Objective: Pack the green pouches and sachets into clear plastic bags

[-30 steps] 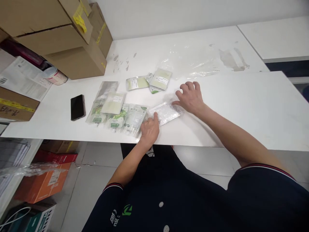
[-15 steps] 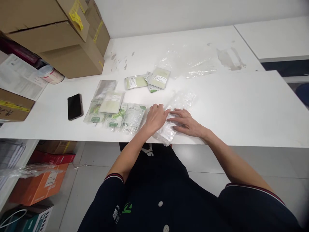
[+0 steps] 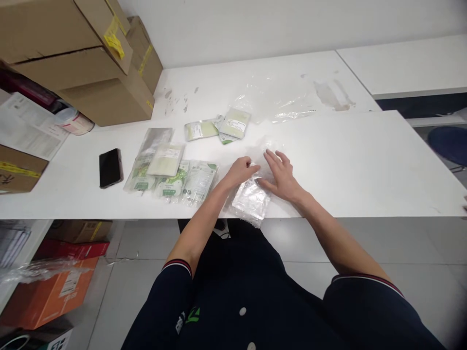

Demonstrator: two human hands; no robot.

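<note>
At the near edge of the white bench [image 3: 365, 160], roughly at its middle, I see a crinkled clear plastic bag [image 3: 251, 200] lying flat, its lower end hanging slightly over the edge. Both hands rest on the bag's far end. The left hand [image 3: 241, 171] comes in from the left with its fingers bent down onto the plastic; I cannot tell whether they pinch it or only press on it. The right hand [image 3: 281, 177] lies just beside it, palm down and fingers spread open, gripping nothing, its fingertips on the thin plastic beyond the bag's thicker part.

Just left of the hands, along the same near edge, sits a row of green-and-white sealed pouches [image 3: 175, 176], overlapping one another. Further left, apart from them, a black phone [image 3: 109, 167] lies face up. Toward the middle of the bench, behind the hands, is a small cluster of pale green packets [image 3: 222, 127]. Beyond those, near the far edge, spreads a loose clear plastic sheet [image 3: 280, 97]. Stacked cardboard boxes [image 3: 83, 73] fill the far left corner, with a roll of tape [image 3: 75, 121] and printed papers [image 3: 27, 126] beside them.
</note>
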